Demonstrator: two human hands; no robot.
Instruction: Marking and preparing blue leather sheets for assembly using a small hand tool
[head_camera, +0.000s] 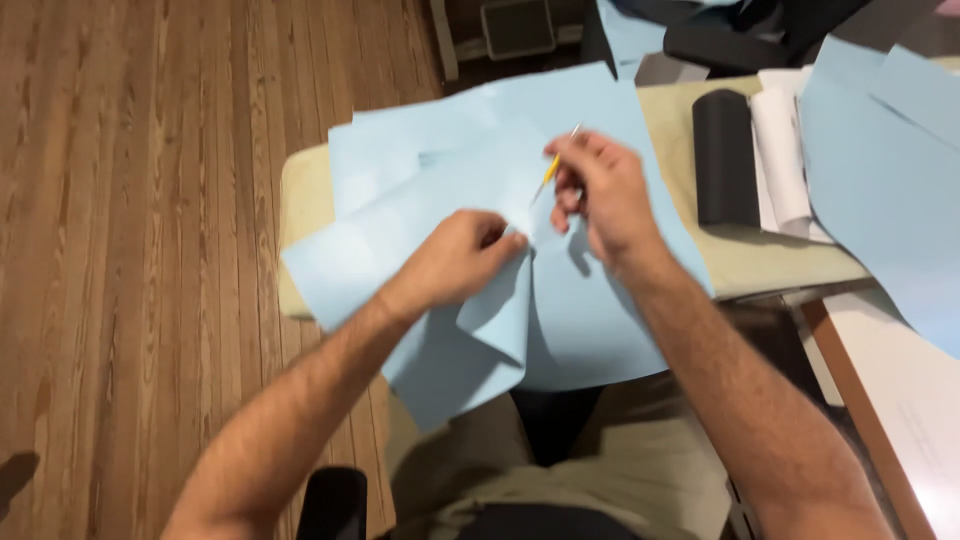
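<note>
We sit at a small padded board (745, 262) with pale blue fabric sheets (600, 320) spread over it and hanging down toward our lap; at least 2 layers overlap, the upper one fanning out toward the far left corner of the board.

Our left hand (455, 262) is curled nearly closed, thumb and fingertips pinching a fold of the blue fabric near the middle of the board; the pinch raises a ridge, and below it the cloth drops in a loose pleat, so the grip seems meant to keep that fold gathered and steady.

Our right hand (603, 190) is also mostly closed, fingers bunched around a thin yellow-handled tool (553, 166) with a fine metal tip pointing up and away; we cannot tell whether it is a seam ripper, a pencil or a small blade; it hovers just beside the left hand's pinch, the 2 hands near each other over the same patch of cloth.

To the right on the board lie 1 black roll (725, 155) and 1 white roll (785, 150) side by side, touching; more blue sheets (880, 170) drape over a table beyond them; the wooden plank floor (140, 250) fills the left.

No box, bin or tray shows, so nothing is held inside anything here.
</note>
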